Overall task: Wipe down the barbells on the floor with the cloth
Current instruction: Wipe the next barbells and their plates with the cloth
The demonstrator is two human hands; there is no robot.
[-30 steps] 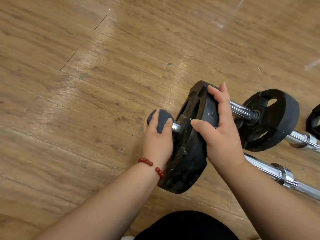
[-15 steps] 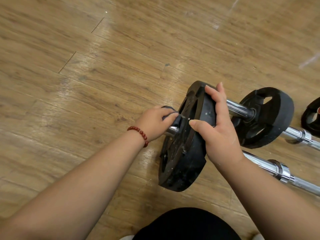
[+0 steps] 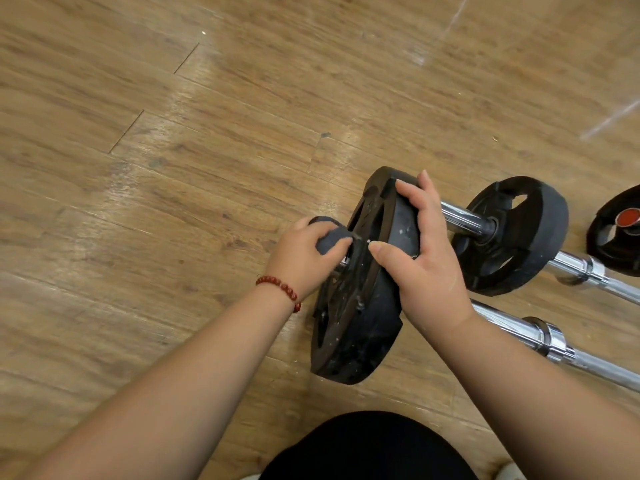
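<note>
Cloth (image 3: 329, 242) bunched in left hand (image 3: 298, 254), plate (image 3: 360, 341) rim clasped by right hand (image 3: 429, 268), bar end mostly hidden.

A single head-worn camera looks steeply down and slightly forward at the wooden floor (image 3: 145, 216) from close above.

We count three plates, near plate (image 3: 367, 348), far plate (image 3: 540, 237) and right-edge plate (image 3: 609, 251), two bars, far bar (image 3: 460, 220) and near bar (image 3: 552, 339), one cloth (image 3: 330, 242), two hands, left hand (image 3: 298, 258) and right hand (image 3: 429, 271), and one bracelet (image 3: 280, 285).
</note>
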